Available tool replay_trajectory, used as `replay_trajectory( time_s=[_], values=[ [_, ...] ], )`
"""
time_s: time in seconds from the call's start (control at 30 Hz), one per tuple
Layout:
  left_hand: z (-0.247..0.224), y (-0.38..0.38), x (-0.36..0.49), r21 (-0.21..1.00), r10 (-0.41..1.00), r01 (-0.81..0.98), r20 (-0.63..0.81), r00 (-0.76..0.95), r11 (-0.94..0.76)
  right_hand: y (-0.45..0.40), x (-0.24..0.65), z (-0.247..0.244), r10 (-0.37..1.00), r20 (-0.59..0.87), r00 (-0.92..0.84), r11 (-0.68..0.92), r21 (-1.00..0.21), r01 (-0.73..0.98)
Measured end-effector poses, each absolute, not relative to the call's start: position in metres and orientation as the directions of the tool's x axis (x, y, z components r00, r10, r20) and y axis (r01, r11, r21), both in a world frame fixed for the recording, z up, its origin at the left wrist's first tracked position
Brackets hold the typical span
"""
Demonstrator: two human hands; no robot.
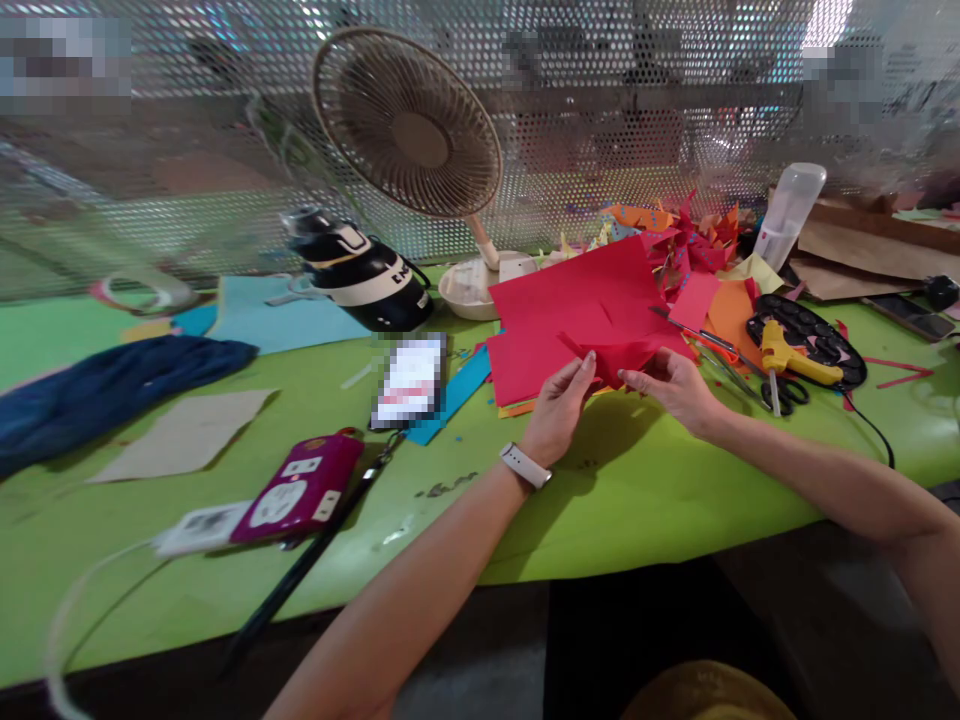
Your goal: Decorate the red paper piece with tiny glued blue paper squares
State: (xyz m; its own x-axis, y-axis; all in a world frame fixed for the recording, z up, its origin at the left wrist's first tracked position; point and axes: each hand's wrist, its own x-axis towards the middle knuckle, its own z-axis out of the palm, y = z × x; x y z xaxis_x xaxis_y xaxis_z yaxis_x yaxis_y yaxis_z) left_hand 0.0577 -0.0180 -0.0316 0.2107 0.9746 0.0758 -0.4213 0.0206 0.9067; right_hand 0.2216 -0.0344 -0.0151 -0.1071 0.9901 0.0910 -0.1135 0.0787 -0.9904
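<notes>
A small piece of folded red paper (619, 362) is held up between both hands, above the front edge of a stack of red sheets (581, 305). My left hand (560, 405), with a white band at the wrist, pinches its left side between thumb and fingers. On the right side, my right hand (675, 388) grips the same piece with thumb and fingers closed. Orange and yellow edges stick out under the red sheets. The exact folds are partly hidden by the fingers.
A yellow glue gun (799, 355) lies on a black palette (851, 370) beside black-handled scissors (791, 397). Behind stand a fan (420, 140), a dark bottle (367, 275) and paper scraps (694, 240). A phone (409, 382) and purple power bank (300, 487) lie left on the green table (450, 530).
</notes>
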Motion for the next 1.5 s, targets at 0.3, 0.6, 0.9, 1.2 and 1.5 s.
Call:
replay_trajectory(
  time_s=[0.3, 0.6, 0.9, 1.2, 1.5],
  values=[
    [-0.031, -0.019, 0.055, 0.946, 0.986, -0.321, 0.101, 0.136, -0.052, -0.035, 0.222, -0.012, 0.991, 0.033, -0.129, 0.003, -0.974, -0.225],
    [-0.014, -0.026, 0.058, 0.963, 0.994, -0.264, 0.079, 0.08, -0.055, -0.035, 0.222, -0.01, 0.991, 0.08, -0.105, 0.058, -0.978, -0.198],
    [-0.019, -0.024, 0.056, 0.969, 0.991, -0.226, 0.114, 0.068, -0.096, -0.035, 0.223, -0.01, 0.991, 0.084, -0.109, 0.068, -0.987, -0.144],
    [-0.015, -0.027, 0.056, 0.976, 0.993, -0.21, 0.079, 0.09, -0.059, -0.036, 0.223, -0.009, 0.992, 0.075, -0.101, 0.056, -0.982, -0.178],
    [-0.019, -0.023, 0.055, 0.974, 0.992, -0.219, 0.081, 0.095, -0.058, -0.032, 0.222, -0.013, 0.992, 0.061, -0.108, 0.036, -0.975, -0.219]
  ],
)
